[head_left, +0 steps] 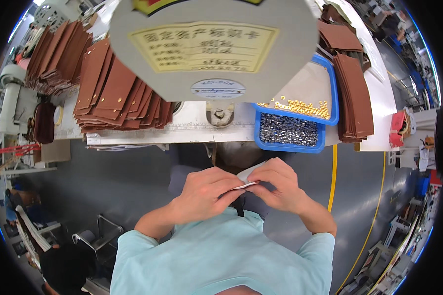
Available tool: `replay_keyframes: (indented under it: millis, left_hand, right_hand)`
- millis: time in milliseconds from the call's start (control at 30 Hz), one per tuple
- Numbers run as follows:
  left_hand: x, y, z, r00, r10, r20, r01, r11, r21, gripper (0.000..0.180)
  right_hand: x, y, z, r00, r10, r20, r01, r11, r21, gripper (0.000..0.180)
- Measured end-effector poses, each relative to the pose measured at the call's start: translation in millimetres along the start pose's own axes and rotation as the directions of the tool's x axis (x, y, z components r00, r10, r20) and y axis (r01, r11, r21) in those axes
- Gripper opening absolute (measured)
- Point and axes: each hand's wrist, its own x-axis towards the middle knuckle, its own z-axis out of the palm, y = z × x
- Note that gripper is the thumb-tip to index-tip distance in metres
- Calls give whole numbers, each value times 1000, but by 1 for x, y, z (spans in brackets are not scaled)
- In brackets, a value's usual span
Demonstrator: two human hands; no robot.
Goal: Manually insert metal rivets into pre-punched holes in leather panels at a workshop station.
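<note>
Both hands pinching white slip (248,178), chest-level

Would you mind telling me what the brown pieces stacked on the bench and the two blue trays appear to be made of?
The brown pieces look like cut leather or a leather-like sheet: matte, flat, uniform brown, fanned in thin flexible layers, some with small punched holes. I cannot tell real from synthetic. The blue trays look like moulded plastic: even bright colour, smooth rounded rims. One holds small gold-coloured metal-looking parts, the other silvery ones.
</note>
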Motion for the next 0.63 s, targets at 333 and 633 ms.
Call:
replay_keyframes:
  millis: [333,633]
  left_hand:
    - [4,3,-4,988,-60,142,49,996,81,16]
    - [-6,-13,-43,795,-499,-344,234,776,-586,32]
  right_hand:
    - [-11,8,10,998,-45,52,47,998,-39,30]
    - [-3,49,-76,711,588,385,-641,768,12,68]
